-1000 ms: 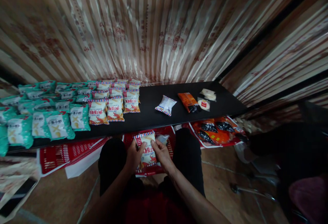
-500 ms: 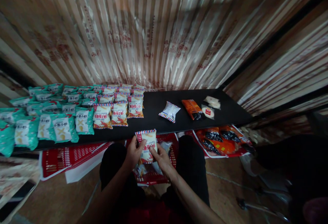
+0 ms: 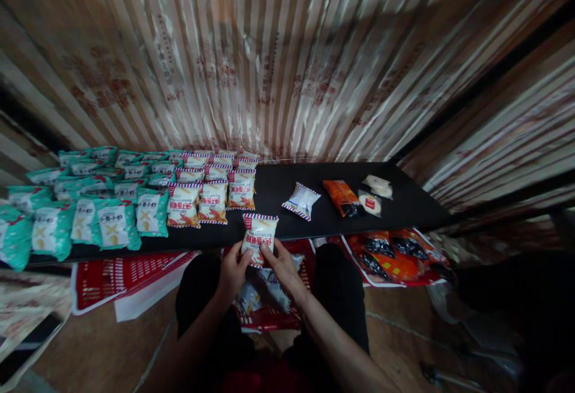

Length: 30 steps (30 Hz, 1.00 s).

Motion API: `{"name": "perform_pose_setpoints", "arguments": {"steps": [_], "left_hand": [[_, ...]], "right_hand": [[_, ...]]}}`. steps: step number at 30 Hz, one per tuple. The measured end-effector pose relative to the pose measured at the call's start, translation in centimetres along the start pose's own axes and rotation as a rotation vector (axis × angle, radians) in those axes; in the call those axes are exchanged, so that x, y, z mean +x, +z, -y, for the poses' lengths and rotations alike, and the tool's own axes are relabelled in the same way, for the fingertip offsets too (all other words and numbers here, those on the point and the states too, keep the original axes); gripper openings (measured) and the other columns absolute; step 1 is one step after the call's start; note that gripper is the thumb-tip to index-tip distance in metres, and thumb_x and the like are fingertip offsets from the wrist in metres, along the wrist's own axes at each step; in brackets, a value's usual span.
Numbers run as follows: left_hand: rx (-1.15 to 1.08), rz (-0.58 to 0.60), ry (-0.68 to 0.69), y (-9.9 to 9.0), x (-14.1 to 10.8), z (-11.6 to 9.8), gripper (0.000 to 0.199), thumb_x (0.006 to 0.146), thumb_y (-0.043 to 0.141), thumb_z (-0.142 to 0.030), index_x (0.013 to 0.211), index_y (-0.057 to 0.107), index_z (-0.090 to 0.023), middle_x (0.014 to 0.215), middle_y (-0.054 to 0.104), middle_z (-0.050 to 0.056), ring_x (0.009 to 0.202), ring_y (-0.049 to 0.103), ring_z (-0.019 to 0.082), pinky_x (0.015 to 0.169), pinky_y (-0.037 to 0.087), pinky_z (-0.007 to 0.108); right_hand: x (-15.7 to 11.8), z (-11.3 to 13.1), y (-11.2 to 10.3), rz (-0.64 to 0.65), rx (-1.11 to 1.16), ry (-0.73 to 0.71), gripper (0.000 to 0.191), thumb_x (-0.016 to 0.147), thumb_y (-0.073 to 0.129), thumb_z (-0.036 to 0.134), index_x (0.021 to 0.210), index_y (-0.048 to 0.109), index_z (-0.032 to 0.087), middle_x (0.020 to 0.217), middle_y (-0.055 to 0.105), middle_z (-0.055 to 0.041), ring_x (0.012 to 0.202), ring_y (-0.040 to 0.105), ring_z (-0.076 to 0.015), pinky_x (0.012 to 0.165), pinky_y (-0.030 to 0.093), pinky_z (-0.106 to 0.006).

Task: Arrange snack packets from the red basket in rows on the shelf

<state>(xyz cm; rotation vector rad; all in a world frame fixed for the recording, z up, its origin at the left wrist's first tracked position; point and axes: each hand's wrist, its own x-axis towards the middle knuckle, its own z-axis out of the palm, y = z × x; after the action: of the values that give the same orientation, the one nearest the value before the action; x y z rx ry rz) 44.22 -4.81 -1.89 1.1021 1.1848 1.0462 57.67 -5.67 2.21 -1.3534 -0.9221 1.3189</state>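
Both hands grip one small snack bag (image 3: 259, 234), cream and red with a striped edge, held upright at the front edge of the black table (image 3: 274, 186). My left hand (image 3: 234, 268) pinches its lower left corner, and my right hand (image 3: 283, 267) its lower right. Just beyond, on the left, several matching snack bags (image 3: 212, 201) stand in rows. Teal snack bags (image 3: 114, 225) fill the table's left end. A single striped bag (image 3: 302, 200) lies flat to the right, its silvery back up.
Farther right lie an orange packet (image 3: 341, 197) and round pale items in clear wrap (image 3: 371, 203). Under the table edge are a red basket (image 3: 269, 320) with bags between my knees, another red basket (image 3: 108, 279) at left, and one with orange packets (image 3: 395, 255). A striped curtain (image 3: 269, 63) hangs behind.
Both hands have raised the snack bag and moved it forward toward the table edge. The view has shifted slightly, and more of the basket between my knees shows.
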Motion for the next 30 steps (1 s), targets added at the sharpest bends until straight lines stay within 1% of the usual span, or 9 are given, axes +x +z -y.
{"name": "perform_pose_setpoints", "arguments": {"steps": [3,6,9,12,15,18,21,24,30], "left_hand": [[0.025,-0.014,0.02,-0.3,0.7,-0.5,0.038,0.079,0.056,-0.04,0.108,0.057,-0.016,0.102,0.068,0.008,0.094,0.063,0.022,0.084,0.048,0.033],[0.09,-0.034,0.03,-0.4,1.3,-1.2,0.039,0.079,0.056,-0.04,0.11,0.057,-0.017,0.101,0.068,0.008,0.092,0.063,0.022,0.084,0.048,0.034],[0.237,-0.122,0.065,-0.2,1.7,-2.0,0.038,0.079,0.056,-0.04,0.11,0.058,-0.019,0.103,0.067,0.009,0.096,0.062,0.024,0.088,0.047,0.037],[0.435,-0.242,0.19,0.2,1.7,-2.3,0.035,0.081,0.051,-0.038,0.11,0.059,-0.019,0.108,0.065,0.011,0.103,0.058,0.025,0.094,0.043,0.041],[0.585,-0.297,0.341,0.7,1.3,-1.8,0.04,0.085,0.045,-0.033,0.12,0.053,-0.015,0.118,0.06,0.014,0.111,0.054,0.026,0.098,0.04,0.044],[0.694,-0.283,0.442,1.2,0.8,-0.7,0.048,0.089,0.038,-0.028,0.134,0.039,-0.011,0.135,0.047,0.017,0.127,0.041,0.025,0.105,0.035,0.045],[0.775,-0.212,0.476,1.6,0.5,0.4,0.052,0.09,0.033,-0.023,0.14,0.029,-0.012,0.144,0.036,0.016,0.135,0.03,0.024,0.108,0.031,0.046],[0.833,-0.173,0.488,1.8,0.7,1.0,0.053,0.089,0.033,-0.02,0.141,0.027,-0.012,0.148,0.028,0.015,0.138,0.024,0.024,0.11,0.029,0.047],[0.892,-0.193,0.524,1.5,1.9,1.2,0.055,0.087,0.033,-0.015,0.142,0.026,-0.012,0.151,0.023,0.014,0.139,0.017,0.024,0.111,0.028,0.046]], "right_hand": [[0.7,0.3,-0.1,0.046,0.002,0.021,0.048,0.066,0.071,0.052,0.098,0.063,0.017,0.092,0.07,-0.0073,0.084,0.064,-0.0236,0.077,0.051,-0.037],[1.8,0.4,-0.3,0.048,-0.022,0.012,0.047,0.064,0.073,0.048,0.098,0.063,0.017,0.091,0.07,-0.0067,0.081,0.064,-0.0229,0.076,0.051,-0.038],[2.8,0.3,-0.2,0.012,-0.05,-0.024,0.044,0.065,0.072,0.046,0.098,0.063,0.018,0.091,0.07,-0.0064,0.08,0.064,-0.0228,0.076,0.051,-0.038],[3.6,0.3,0.2,-0.018,-0.068,-0.058,0.043,0.066,0.071,0.045,0.097,0.062,0.017,0.089,0.07,-0.0058,0.079,0.063,-0.0219,0.077,0.05,-0.037],[4.3,0.5,0.7,-0.023,-0.07,-0.089,0.043,0.067,0.069,0.044,0.099,0.061,0.016,0.089,0.07,-0.0061,0.078,0.063,-0.021,0.076,0.05,-0.035],[5.3,0.6,1.1,-0.041,-0.082,-0.121,0.042,0.067,0.068,0.043,0.099,0.061,0.016,0.09,0.07,-0.0061,0.077,0.062,-0.02,0.076,0.05,-0.034],[6.5,0.3,1.4,-0.072,-0.115,-0.134,0.041,0.067,0.068,0.044,0.097,0.062,0.017,0.089,0.07,-0.0055,0.076,0.062,-0.0197,0.075,0.05,-0.034],[7.5,-0.1,1.6,-0.068,-0.144,-0.148,0.042,0.067,0.068,0.044,0.098,0.062,0.017,0.089,0.07,-0.0055,0.078,0.062,-0.0204,0.075,0.05,-0.034],[8.8,0.3,2.5,-0.064,-0.122,-0.192,0.043,0.067,0.068,0.042,0.103,0.061,0.018,0.097,0.07,-0.0062,0.086,0.063,-0.022,0.08,0.05,-0.035]]}}
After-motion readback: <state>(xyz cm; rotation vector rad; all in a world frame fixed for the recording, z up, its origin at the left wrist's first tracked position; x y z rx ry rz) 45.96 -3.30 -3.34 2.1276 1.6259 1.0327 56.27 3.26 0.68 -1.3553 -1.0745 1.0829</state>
